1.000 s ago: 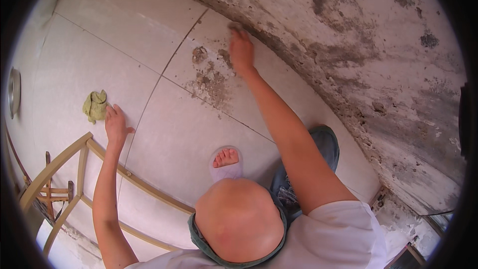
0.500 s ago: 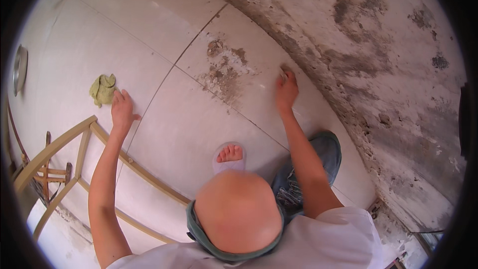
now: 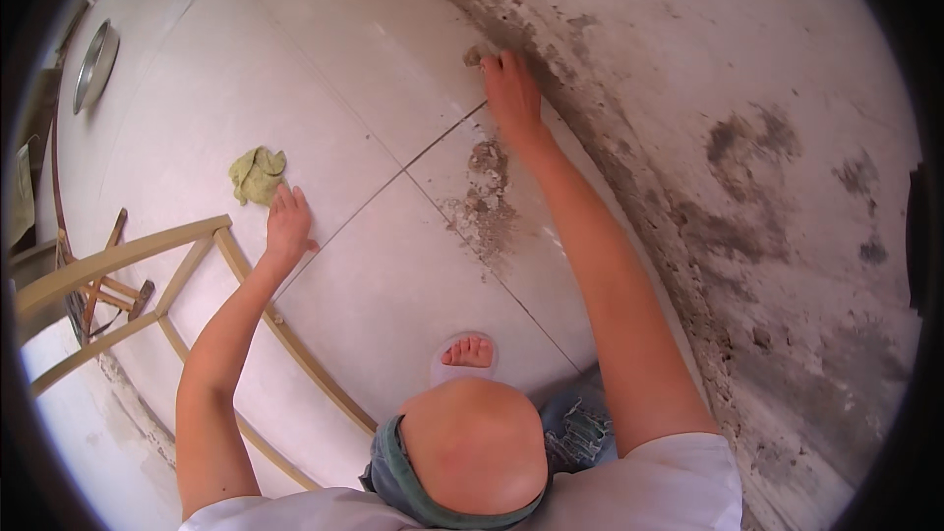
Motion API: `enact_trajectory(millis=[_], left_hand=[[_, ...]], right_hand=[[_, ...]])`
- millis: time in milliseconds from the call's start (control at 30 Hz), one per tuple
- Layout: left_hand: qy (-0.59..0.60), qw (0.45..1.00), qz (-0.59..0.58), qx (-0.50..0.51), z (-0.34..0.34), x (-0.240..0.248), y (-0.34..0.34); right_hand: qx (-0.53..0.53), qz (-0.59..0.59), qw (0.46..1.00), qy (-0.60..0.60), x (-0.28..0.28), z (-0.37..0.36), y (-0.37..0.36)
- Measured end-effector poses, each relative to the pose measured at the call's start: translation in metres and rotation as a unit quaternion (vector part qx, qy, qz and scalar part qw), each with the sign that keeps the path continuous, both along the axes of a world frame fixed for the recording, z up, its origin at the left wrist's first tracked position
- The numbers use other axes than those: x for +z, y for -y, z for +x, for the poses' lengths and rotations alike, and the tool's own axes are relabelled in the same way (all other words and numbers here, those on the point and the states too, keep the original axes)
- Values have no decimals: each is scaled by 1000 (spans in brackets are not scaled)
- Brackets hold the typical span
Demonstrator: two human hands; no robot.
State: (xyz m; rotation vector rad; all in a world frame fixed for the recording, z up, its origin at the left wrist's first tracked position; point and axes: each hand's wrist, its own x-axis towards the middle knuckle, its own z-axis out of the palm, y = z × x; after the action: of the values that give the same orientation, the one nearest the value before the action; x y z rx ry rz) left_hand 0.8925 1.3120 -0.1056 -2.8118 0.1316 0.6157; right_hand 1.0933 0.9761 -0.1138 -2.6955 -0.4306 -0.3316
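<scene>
The right hand [image 3: 512, 96] seemingly hides part of a brownish lump [image 3: 473, 57].

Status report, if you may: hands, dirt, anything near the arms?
Left hand beside green cloth. Right hand near wall, at brown lump. Dirt on floor. Tan frame by left forearm.

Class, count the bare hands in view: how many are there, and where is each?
2: the left hand by the green cloth, the right hand near the foot of the wall. None seems hidden.
</scene>
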Motion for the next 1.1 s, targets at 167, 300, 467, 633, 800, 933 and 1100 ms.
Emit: enact_trajectory(millis=[167, 300, 467, 633, 800, 933, 1100], left_hand=[[14, 1000, -11, -23, -2, 0, 3], [6, 1000, -21, -10, -5, 8, -3], [-10, 1000, -12, 4, -6, 8, -7], [-14, 1000, -4, -16, 4, 0, 1], [-15, 1000, -10, 5, 0, -7, -8], [4, 1000, -6, 20, -16, -2, -47], [9, 1000, 0, -28, -16, -14, -6]], right_hand=[[92, -52, 994, -38, -33, -3, 13], [154, 59, 982, -90, -37, -81, 35], [162, 173, 951, -199, 8, -73, 5], [91, 147, 984, -40, -36, 8, -75], [299, 151, 937, -95, -54, -39, -133], [351, 198, 895, -189, -21, -89, -95], [173, 194, 953, -155, -9, -105, 2]])
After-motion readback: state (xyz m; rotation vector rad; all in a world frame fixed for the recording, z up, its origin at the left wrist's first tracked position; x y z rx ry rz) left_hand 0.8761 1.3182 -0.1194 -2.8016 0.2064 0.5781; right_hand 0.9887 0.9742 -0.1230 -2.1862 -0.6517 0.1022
